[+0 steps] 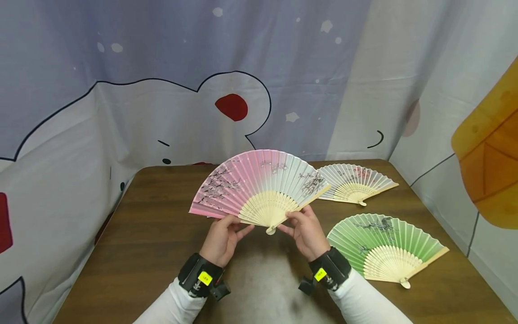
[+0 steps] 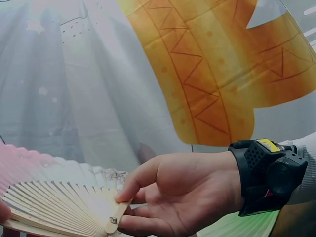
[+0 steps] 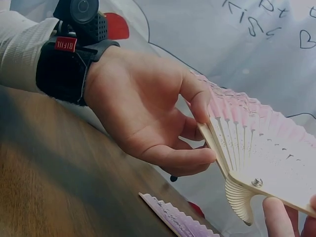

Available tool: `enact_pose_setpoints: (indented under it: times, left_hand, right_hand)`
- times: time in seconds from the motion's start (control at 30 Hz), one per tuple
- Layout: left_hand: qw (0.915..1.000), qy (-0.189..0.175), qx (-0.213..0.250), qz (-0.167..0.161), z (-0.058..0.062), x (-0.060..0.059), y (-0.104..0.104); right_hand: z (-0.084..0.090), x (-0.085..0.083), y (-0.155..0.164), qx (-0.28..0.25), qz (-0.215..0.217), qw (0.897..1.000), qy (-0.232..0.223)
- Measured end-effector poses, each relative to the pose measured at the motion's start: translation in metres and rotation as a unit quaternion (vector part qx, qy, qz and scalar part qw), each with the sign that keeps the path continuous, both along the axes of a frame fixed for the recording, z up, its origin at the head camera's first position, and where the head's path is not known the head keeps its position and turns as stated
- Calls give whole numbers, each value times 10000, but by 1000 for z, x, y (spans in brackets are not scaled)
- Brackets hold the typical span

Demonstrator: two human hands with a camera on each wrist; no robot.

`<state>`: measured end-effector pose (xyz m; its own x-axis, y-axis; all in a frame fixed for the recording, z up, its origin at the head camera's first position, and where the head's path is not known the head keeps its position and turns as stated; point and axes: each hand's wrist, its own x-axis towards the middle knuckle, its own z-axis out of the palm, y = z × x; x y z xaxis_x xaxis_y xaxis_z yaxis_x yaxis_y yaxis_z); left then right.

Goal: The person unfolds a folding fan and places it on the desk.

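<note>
An open paper fan (image 1: 259, 184), pink shading to white with blossom branches and pale bamboo ribs, is held up above the brown table (image 1: 162, 234). My left hand (image 1: 238, 223) pinches its left outer rib near the pivot. My right hand (image 1: 290, 221) pinches the right outer rib. In the right wrist view the left hand (image 3: 205, 136) holds the rib between thumb and fingers, beside the pink fan (image 3: 261, 148). The left wrist view has the right hand (image 2: 129, 210) gripping the fan (image 2: 49, 197) by its pivot end.
A white open fan (image 1: 356, 182) lies at the back right of the table and a green open fan (image 1: 384, 247) at the front right. The edge of a lilac fan (image 3: 173, 217) lies on the table under the held one. Printed curtains hang close behind and at both sides.
</note>
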<state>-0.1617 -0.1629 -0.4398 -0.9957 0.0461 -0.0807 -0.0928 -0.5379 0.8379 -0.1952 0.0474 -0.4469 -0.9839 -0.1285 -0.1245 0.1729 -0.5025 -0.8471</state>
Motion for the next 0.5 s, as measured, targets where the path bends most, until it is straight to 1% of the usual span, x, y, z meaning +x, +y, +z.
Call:
enact_pose_setpoints:
  times: [0.13, 0.4, 0.5]
  left_hand:
    - [10000, 19, 49, 24, -1, 0, 1]
    - [9991, 50, 391, 170, -3, 0, 4]
    - [9985, 23, 495, 242, -4, 1, 6]
  right_hand:
    - [0, 0, 0, -77, -25, 10000, 33]
    - [0, 0, 0, -308, -222, 9992, 107]
    - [0, 0, 0, -451, -317, 9985, 57]
